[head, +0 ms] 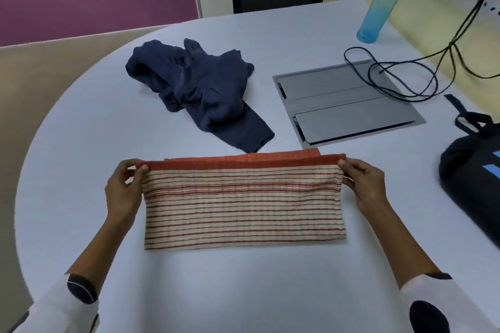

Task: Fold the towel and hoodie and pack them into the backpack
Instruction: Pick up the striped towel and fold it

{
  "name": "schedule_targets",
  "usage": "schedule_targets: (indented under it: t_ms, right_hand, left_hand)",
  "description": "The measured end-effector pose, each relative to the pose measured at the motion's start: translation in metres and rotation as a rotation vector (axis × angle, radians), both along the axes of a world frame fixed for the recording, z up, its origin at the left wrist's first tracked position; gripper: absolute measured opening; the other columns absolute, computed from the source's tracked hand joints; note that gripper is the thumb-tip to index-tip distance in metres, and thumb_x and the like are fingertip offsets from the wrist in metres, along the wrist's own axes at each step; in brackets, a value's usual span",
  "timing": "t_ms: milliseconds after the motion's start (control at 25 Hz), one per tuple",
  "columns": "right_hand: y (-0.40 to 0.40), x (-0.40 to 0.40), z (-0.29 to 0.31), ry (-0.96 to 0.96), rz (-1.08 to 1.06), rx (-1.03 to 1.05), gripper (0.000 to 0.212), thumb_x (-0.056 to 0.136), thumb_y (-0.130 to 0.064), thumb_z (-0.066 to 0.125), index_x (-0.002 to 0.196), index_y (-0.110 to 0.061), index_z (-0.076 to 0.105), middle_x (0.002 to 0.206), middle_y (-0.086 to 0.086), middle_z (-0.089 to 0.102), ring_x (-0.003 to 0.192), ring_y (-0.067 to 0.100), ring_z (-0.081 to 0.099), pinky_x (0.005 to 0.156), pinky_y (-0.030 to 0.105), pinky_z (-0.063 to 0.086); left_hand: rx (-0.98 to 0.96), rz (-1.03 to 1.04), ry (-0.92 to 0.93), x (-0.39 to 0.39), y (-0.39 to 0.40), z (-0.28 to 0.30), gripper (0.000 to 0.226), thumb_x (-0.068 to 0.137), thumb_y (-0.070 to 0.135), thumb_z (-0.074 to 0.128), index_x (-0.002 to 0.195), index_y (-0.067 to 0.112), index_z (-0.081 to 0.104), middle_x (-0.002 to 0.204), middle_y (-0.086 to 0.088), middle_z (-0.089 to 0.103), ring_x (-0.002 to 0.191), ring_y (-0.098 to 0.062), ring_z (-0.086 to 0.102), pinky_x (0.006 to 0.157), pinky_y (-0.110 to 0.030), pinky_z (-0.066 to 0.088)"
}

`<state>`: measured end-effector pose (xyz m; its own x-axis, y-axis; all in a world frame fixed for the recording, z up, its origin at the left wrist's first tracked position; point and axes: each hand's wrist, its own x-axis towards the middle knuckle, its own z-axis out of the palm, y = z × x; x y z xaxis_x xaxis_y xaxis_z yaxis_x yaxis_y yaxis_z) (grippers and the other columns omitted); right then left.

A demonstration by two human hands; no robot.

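A cream towel with red stripes and a red border lies folded into a wide band in front of me on the pale table. My left hand pinches its far left corner. My right hand pinches its far right corner, and the top layer is stretched between them. Behind the towel a navy hoodie lies crumpled in a heap, one sleeve trailing toward the towel. A black backpack with a blue stripe sits at the right edge, partly cut off by the frame.
A grey cable hatch is set into the table behind the towel at right, with black cables looping over it. A turquoise bottle stands at the far right. The table's rounded edge curves along the left.
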<state>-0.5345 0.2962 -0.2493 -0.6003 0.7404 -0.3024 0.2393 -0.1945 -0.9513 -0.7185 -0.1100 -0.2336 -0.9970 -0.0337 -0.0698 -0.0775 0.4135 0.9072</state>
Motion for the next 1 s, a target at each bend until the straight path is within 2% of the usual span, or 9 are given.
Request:
schedule_targets:
  t_ms: [120, 320, 480, 640, 720, 800, 920, 1000]
  right_hand:
    - [0.005, -0.025, -0.014, -0.076, -0.024, 0.062, 0.023, 0.087, -0.015, 0.066, 0.106, -0.001, 0.066, 0.102, 0.017, 0.069, 0.093, 0.031, 0.068, 0.085, 0.04, 0.056]
    - [0.008, -0.053, -0.035, -0.163, -0.094, 0.11, 0.014, 0.086, -0.016, 0.069, 0.096, -0.007, 0.069, 0.092, 0.012, 0.071, 0.084, 0.028, 0.069, 0.082, 0.04, 0.057]
    - [0.009, -0.067, -0.045, -0.257, -0.116, 0.206, 0.011, 0.083, -0.018, 0.072, 0.091, -0.01, 0.07, 0.087, 0.008, 0.071, 0.079, 0.022, 0.069, 0.075, 0.032, 0.057]
    - [0.006, -0.078, -0.05, -0.385, -0.108, 0.401, 0.018, 0.086, -0.018, 0.07, 0.096, -0.003, 0.071, 0.088, 0.009, 0.069, 0.075, 0.017, 0.063, 0.068, 0.019, 0.05]
    - [-0.001, -0.083, -0.052, -0.432, -0.108, 0.491, 0.019, 0.088, -0.017, 0.067, 0.099, -0.002, 0.07, 0.092, 0.011, 0.069, 0.079, 0.019, 0.062, 0.077, 0.028, 0.054]
    - [-0.01, -0.087, -0.055, -0.483, -0.097, 0.589, 0.026, 0.09, -0.018, 0.064, 0.111, -0.003, 0.064, 0.106, 0.013, 0.065, 0.095, 0.025, 0.061, 0.088, 0.033, 0.05]
    - [-0.033, -0.085, -0.061, -0.565, 0.018, 0.93, 0.041, 0.092, -0.024, 0.059, 0.129, -0.007, 0.052, 0.126, 0.018, 0.052, 0.117, 0.032, 0.046, 0.099, 0.044, 0.043]
    - [-0.07, -0.085, -0.068, -0.5, 0.141, 1.045, 0.044, 0.094, -0.026, 0.054, 0.134, -0.008, 0.049, 0.134, 0.018, 0.05, 0.125, 0.033, 0.045, 0.105, 0.046, 0.039]
  left_hand:
    - [-0.077, -0.028, -0.009, -0.022, 0.017, -0.018, 0.019, 0.096, 0.03, 0.053, 0.107, 0.015, 0.056, 0.104, -0.006, 0.06, 0.095, -0.025, 0.057, 0.079, -0.041, 0.051]
    - [-0.169, -0.024, -0.075, -0.046, 0.024, -0.053, 0.035, 0.095, 0.032, 0.052, 0.118, 0.006, 0.055, 0.104, -0.008, 0.058, 0.091, -0.023, 0.054, 0.078, -0.035, 0.045]
    - [-0.23, -0.015, -0.103, -0.056, 0.024, -0.072, 0.035, 0.095, 0.032, 0.054, 0.116, 0.005, 0.057, 0.102, -0.012, 0.062, 0.088, -0.025, 0.057, 0.08, -0.039, 0.047]
    - [-0.341, 0.001, -0.07, -0.062, 0.03, -0.075, 0.031, 0.094, 0.032, 0.055, 0.116, 0.009, 0.056, 0.09, -0.01, 0.062, 0.083, -0.031, 0.063, 0.079, -0.044, 0.049]
    - [-0.433, 0.004, -0.005, -0.058, 0.033, -0.074, 0.035, 0.095, 0.027, 0.055, 0.124, 0.01, 0.049, 0.101, -0.014, 0.061, 0.09, -0.031, 0.06, 0.084, -0.046, 0.047]
    - [-0.537, -0.041, 0.108, -0.046, 0.033, -0.077, 0.041, 0.094, 0.025, 0.055, 0.131, 0.011, 0.045, 0.124, -0.019, 0.051, 0.111, -0.035, 0.051, 0.097, -0.051, 0.039]
    - [-0.569, -0.297, 0.154, -0.013, 0.034, -0.086, 0.051, 0.093, 0.04, 0.044, 0.135, 0.012, 0.044, 0.146, -0.014, 0.037, 0.132, -0.032, 0.036, 0.109, -0.05, 0.028]
    - [-0.623, -0.48, 0.164, 0.007, 0.036, -0.098, 0.062, 0.093, 0.051, 0.035, 0.143, 0.015, 0.038, 0.154, -0.008, 0.029, 0.14, -0.027, 0.028, 0.112, -0.048, 0.024]
